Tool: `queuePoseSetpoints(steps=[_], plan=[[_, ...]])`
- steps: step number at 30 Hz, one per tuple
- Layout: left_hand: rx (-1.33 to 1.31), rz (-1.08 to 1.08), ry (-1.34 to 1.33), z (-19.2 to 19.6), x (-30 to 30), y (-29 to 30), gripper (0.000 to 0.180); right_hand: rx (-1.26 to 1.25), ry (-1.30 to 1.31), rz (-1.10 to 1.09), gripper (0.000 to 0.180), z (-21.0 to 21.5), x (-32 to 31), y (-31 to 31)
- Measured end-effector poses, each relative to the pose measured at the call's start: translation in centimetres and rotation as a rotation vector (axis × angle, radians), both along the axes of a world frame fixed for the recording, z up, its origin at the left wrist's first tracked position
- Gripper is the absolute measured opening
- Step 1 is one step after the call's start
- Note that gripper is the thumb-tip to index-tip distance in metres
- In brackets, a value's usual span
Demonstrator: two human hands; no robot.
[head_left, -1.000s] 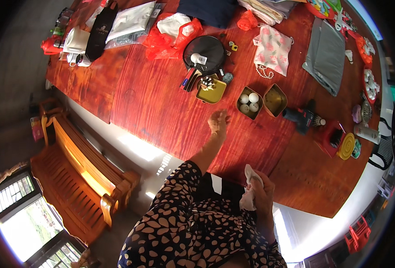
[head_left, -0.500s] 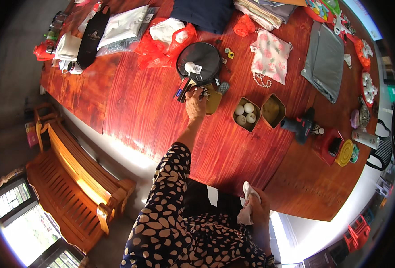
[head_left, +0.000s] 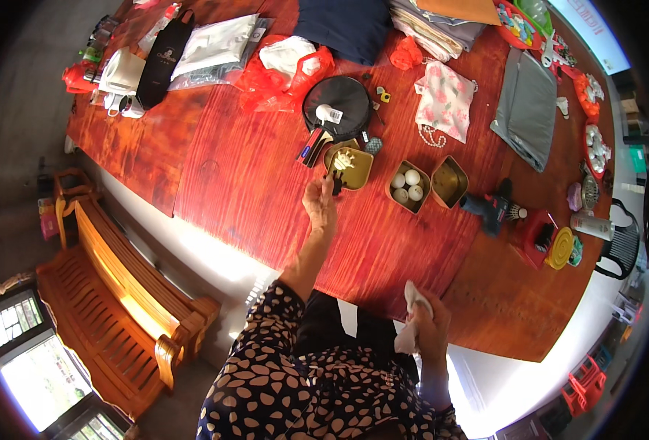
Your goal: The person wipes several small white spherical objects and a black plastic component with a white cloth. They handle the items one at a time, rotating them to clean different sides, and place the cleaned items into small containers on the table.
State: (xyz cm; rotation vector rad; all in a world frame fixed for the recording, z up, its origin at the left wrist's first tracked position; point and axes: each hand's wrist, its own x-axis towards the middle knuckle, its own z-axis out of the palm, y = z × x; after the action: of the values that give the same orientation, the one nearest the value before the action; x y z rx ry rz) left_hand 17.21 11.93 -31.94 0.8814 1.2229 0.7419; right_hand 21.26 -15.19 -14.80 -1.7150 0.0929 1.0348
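Note:
My left hand (head_left: 320, 204) is just short of an open gold-coloured tin (head_left: 361, 176) on the red wooden table, fingers apart and nothing seen in them. Within the tin lies a small cream-coloured item (head_left: 344, 159), with a dark piece (head_left: 338, 182) at the near rim by my fingertips. Lower right, at the table's front edge, my right hand (head_left: 431, 326) is closed around a crumpled white cloth (head_left: 408, 336). Beyond the gold tin rest a black round case (head_left: 337, 103) and a dark, red-edged item (head_left: 313, 149). A tin with several white balls (head_left: 412, 177) stands farther right.
Another open tin (head_left: 449, 182) adjoins the ball tin, then a cordless drill (head_left: 495, 209) and a shuttlecock (head_left: 516, 212). A floral drawstring pouch (head_left: 445, 103), red plastic bag (head_left: 258, 86) and grey folded packet (head_left: 526, 110) lie farther back. A wooden bench (head_left: 112, 293) stands left.
My left hand has drawn back from over the gold tin toward me, and its fingers have loosened. The cream-coloured item now shows in the tin. My right hand still holds the cloth.

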Motion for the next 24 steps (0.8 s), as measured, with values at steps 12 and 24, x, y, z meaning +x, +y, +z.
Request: queuePoseSetpoints(steps=[12, 24], plan=[[-0.46, -0.224, -0.744, 18.1, -7.4, -8.5, 0.024, 0.372, -0.942, 0.103, 0.028, 6.1, -1.8, 9.5], [-0.367, -0.306, -0.812, 24.1, -14.9, -8.9, 0.021, 0.2, -1.68, 0.503, 0.039, 10.9, -9.0, 9.3]])
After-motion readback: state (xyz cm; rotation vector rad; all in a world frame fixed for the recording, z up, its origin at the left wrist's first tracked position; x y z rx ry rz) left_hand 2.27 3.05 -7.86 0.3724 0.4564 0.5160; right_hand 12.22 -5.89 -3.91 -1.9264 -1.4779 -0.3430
